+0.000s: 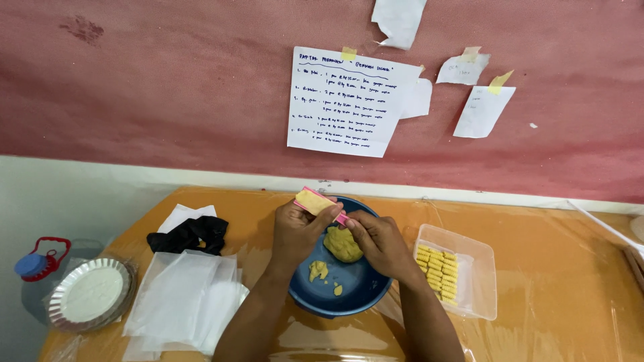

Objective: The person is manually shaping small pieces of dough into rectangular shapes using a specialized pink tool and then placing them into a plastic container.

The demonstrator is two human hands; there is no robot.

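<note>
My left hand [298, 231] and my right hand [379, 243] both hold a small pink mould [316, 202] packed with yellow dough, raised over a blue bowl [335, 291]. The left fingers wrap its near side and the right fingers pinch its right end. A lump of yellow dough [343, 245] lies in the bowl under the hands, with smaller dough bits [319, 270] beside it.
A clear plastic box [479, 275] with rows of yellow ridged pieces [439, 268] sits right of the bowl. White sheets [188, 295], a black cloth [191, 233], a foil plate [90, 293] and a blue-capped bottle [33, 265] lie left. Paper notes hang on the red wall.
</note>
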